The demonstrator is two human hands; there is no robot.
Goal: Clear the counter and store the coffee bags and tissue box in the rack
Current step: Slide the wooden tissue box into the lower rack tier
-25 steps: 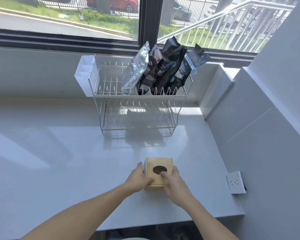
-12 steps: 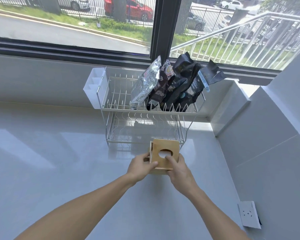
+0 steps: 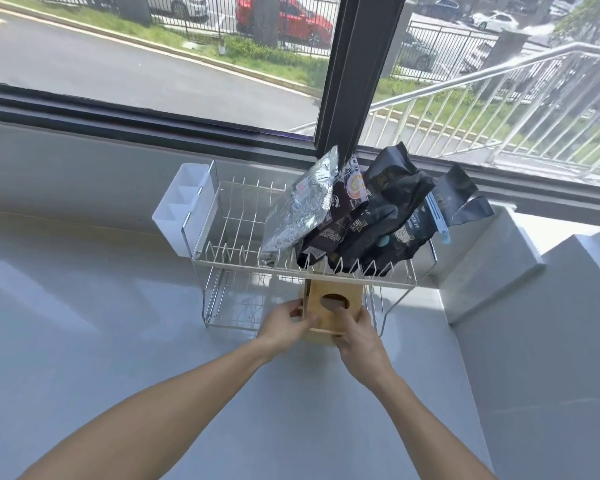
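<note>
A wooden tissue box (image 3: 331,308) with an oval hole on top is held between both my hands at the front of the rack's lower tier. My left hand (image 3: 284,322) grips its left side, my right hand (image 3: 359,336) its right front corner. The box's far end sits under the front rail of the upper tier of the white wire rack (image 3: 229,237). Several coffee bags lean together on the right of the upper tier: a silver bag (image 3: 300,209) and dark bags (image 3: 385,216).
A white plastic cutlery holder (image 3: 181,209) hangs on the rack's left end. The grey counter (image 3: 101,323) spreads left and front. A raised white ledge (image 3: 492,261) and a wall stand at the right. A window runs behind the rack.
Both hands carried the tissue box forward from the counter's front to the rack, and its far end has gone under the upper tier. My head moved closer to the rack.
</note>
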